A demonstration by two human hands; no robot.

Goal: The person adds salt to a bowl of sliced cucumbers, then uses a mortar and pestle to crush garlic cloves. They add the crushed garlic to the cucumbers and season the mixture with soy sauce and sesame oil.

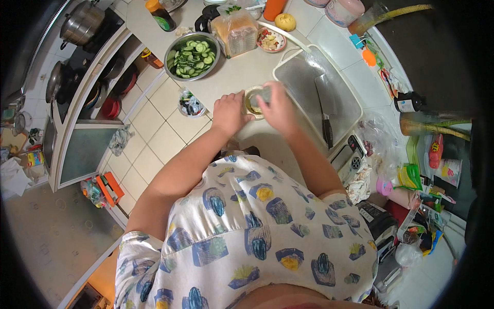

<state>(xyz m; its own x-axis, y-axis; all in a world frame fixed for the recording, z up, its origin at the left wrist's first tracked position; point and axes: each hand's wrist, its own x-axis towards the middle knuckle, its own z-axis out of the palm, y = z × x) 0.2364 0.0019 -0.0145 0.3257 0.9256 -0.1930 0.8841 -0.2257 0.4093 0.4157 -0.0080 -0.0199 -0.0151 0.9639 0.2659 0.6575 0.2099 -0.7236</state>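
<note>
On the counter's front edge stands a small pale mortar (pixel 248 111) with something yellowish-green inside. My left hand (pixel 228 112) grips its left side, thumb along the near rim. A thick grey pestle (pixel 264 95), blurred, is in my right hand (pixel 281 110) over the mortar's opening. My right fingers hide part of the pestle and of the mortar's right rim. Beyond my left hand sits a steel bowl (pixel 168 66) of sliced cucumber (pixel 195 58). To the right of my right hand, a cleaver (pixel 326 100) lies on a translucent cutting board (pixel 301 73).
Bagged sliced bread (pixel 240 36), a small bowl (pixel 283 47) of chopped pieces, a potato (pixel 285 22) and a dark sauce bottle (pixel 162 17) stand farther back. A phone (pixel 354 156) lies right of the board. A lined bin (pixel 191 103) stands on the floor at left.
</note>
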